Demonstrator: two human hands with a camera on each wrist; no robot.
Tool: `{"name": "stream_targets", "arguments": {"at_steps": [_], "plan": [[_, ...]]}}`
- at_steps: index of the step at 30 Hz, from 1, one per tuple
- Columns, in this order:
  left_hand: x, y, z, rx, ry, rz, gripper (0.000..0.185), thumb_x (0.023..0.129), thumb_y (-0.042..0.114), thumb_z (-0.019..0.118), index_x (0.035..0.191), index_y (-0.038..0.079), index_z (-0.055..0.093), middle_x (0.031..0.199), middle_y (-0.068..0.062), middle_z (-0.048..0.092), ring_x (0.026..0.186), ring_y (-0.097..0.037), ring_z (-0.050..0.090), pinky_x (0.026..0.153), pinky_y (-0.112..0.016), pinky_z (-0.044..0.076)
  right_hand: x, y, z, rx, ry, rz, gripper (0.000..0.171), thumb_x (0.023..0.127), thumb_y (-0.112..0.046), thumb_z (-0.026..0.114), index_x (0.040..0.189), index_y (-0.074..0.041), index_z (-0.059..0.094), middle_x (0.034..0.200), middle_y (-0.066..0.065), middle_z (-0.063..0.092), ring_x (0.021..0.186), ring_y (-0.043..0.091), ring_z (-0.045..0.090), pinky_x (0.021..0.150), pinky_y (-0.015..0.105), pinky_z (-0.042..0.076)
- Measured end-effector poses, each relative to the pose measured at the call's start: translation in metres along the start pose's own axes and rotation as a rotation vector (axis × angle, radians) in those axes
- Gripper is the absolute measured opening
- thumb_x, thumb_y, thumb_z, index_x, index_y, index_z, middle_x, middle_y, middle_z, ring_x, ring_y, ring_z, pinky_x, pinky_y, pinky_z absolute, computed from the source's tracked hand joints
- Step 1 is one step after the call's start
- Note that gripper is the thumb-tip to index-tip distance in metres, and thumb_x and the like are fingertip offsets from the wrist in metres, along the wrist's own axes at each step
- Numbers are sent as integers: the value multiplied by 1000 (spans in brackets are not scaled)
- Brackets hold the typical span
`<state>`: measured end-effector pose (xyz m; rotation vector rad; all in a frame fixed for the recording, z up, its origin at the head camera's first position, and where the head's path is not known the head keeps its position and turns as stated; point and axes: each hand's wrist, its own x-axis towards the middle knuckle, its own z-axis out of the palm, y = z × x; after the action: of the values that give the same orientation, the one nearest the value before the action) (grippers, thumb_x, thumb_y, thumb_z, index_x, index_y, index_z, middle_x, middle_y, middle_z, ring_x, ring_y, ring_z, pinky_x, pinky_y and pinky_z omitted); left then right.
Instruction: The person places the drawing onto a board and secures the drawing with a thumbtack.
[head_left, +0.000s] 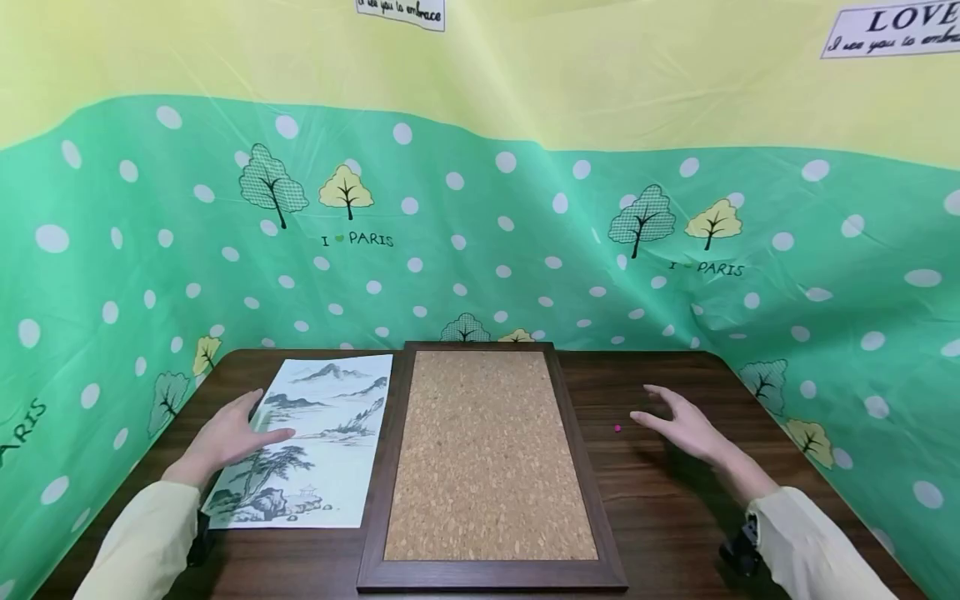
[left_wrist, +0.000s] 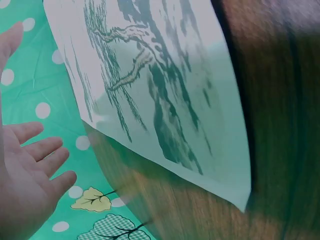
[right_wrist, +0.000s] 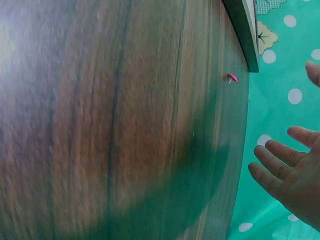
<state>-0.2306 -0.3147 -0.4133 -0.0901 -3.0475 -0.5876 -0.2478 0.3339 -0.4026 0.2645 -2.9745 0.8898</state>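
My left hand [head_left: 231, 435] hovers over the left edge of a sheet printed with an ink landscape [head_left: 341, 462], thumb apart from the fingers and holding nothing. In the left wrist view its fingers are spread beside the printed sheet [left_wrist: 175, 100]. A framed cork board [head_left: 487, 458] lies in the middle, right next to the sheet. To its right, a small pink pushpin [head_left: 617, 428] rests on the wood; the right wrist view shows the pushpin [right_wrist: 231, 78] with its metal point. Just right of the pin, my right hand [head_left: 686, 425] is held above the table, fingers extended and grasping nothing.
The dark wooden table [head_left: 660, 533] carries all of these. A green and yellow cloth [head_left: 525, 242] with white dots and printed trees hangs behind it and along both sides. The board's raised dark frame [head_left: 491, 575] reaches almost to the table's front.
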Motion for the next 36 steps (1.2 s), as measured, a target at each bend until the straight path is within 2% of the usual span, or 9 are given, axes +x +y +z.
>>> {"name": "stream_targets", "arguments": {"at_steps": [5, 9, 14, 19, 29, 36], "plan": [[-2, -4, -1, 15, -31, -47, 110, 72, 64, 60, 134, -18, 23, 129, -43, 27, 115, -56, 30, 88, -63, 31, 1, -1, 5, 64, 5, 35, 68, 89, -43, 53, 133, 5, 36, 124, 28, 45, 106, 40, 49, 76, 45, 45], [-4, -8, -1, 12, -55, -85, 111, 72, 66, 59, 134, -18, 21, 127, -44, 25, 113, -57, 29, 86, -64, 32, 2, -4, 8, 158, -3, 74, 63, 88, -40, 55, 128, 6, 40, 113, 25, 52, 92, 32, 55, 67, 36, 46], [-3, -13, 0, -24, -80, -101, 109, 73, 63, 59, 133, -19, 22, 128, -44, 24, 114, -57, 28, 87, -64, 31, 2, -7, 11, 246, -16, 93, 58, 88, -33, 58, 125, 10, 43, 103, 21, 55, 79, 27, 57, 66, 36, 49], [-3, -16, 1, -59, -93, -119, 108, 73, 59, 63, 130, -23, 22, 127, -46, 25, 114, -57, 27, 88, -63, 31, 2, -8, 16, 274, -24, 110, 54, 88, -28, 59, 122, 12, 45, 100, 19, 57, 78, 26, 58, 65, 35, 49], [-1, -17, 0, -131, -125, -218, 106, 70, 47, 72, 127, -26, 21, 119, -44, 36, 105, -53, 40, 84, -56, 38, 8, -6, 28, 311, -48, 130, 39, 86, -11, 59, 113, 14, 48, 86, 15, 57, 73, 20, 55, 60, 32, 51], [0, -14, 0, -150, -141, -251, 98, 70, 41, 74, 122, -28, 27, 111, -42, 43, 96, -48, 48, 80, -53, 41, 9, -10, 34, 304, -68, 152, 38, 85, -11, 59, 112, 14, 49, 84, 13, 57, 70, 18, 55, 59, 33, 50]]}}
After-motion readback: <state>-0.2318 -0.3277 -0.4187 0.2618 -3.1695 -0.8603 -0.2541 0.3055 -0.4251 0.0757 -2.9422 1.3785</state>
